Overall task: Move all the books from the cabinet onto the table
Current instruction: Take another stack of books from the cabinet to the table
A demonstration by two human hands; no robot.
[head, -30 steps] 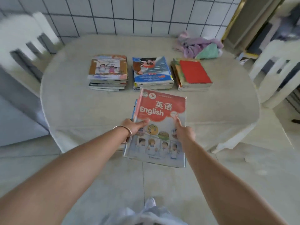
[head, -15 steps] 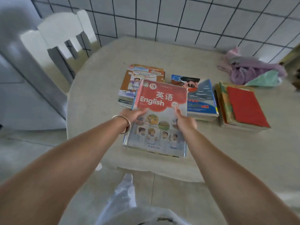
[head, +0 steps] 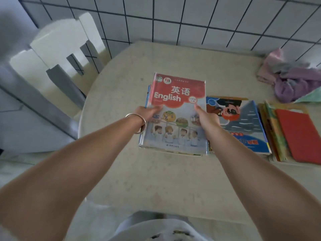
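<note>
My left hand (head: 147,113) and right hand (head: 207,119) both hold the English book (head: 177,115), one at each long edge, thumbs lying flat on the cover and the other fingers tucked out of sight beneath, so I cannot tell how far they curl. More books seem to sit under the top one in my grip; thin blue and pale edges show beside my left thumb. This batch hangs low over the left pile on the table (head: 156,180), covering it almost entirely, and I cannot tell whether it already rests there.

The near risk, as I judge it, lies under my fingers: if I let go with them trapped between my books and the pile, pulling them out could drag the top copies askew or off toward me.

Just right of my right hand lies the blue cartoon book (head: 243,129), its pile close beside mine; a sideways nudge on release could shove it. Further right is the red-covered stack (head: 295,134), well apart from my fingers and safe, I think.

Left of my left hand the table curves away toward the white chair (head: 66,49), so a slipping book might go over that edge. Beyond my fingertips the bundle of cloth (head: 291,80) sits near the tiled wall (head: 191,18), out of harm's way.
</note>
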